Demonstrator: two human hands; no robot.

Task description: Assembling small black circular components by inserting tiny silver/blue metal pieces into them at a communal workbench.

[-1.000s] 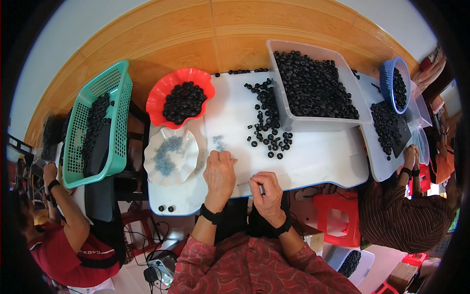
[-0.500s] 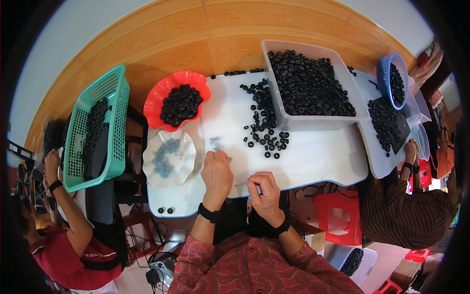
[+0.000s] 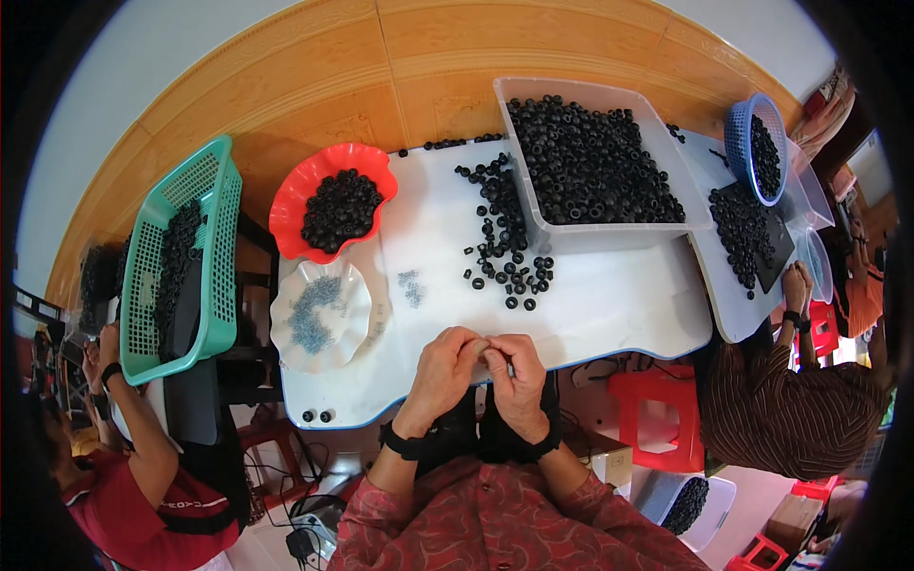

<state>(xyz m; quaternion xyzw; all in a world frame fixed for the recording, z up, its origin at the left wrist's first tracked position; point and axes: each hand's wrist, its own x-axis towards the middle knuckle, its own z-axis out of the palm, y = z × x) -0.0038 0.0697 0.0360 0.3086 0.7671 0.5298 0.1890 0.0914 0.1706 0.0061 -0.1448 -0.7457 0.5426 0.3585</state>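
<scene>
Matt black rubber rings [image 3: 503,249] lie on a smooth white tabletop [image 3: 609,295].

To your far left you see a green plastic mesh basket [image 3: 214,257] of black rings. A red scalloped plastic bowl [image 3: 286,205] sits beside it, and a blue round basket [image 3: 741,143] far right.

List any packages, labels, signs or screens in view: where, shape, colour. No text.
No signs or screens in view.
Sleeve print: lower left, on a co-worker's red sleeve, small pale lettering, too small to tell more.
Cardboard box: lower right on the floor, brown, partly hidden; what it holds cannot be told.
Everything else is open bins, trays and baskets of black rings, unlabelled as far as shows.
</scene>
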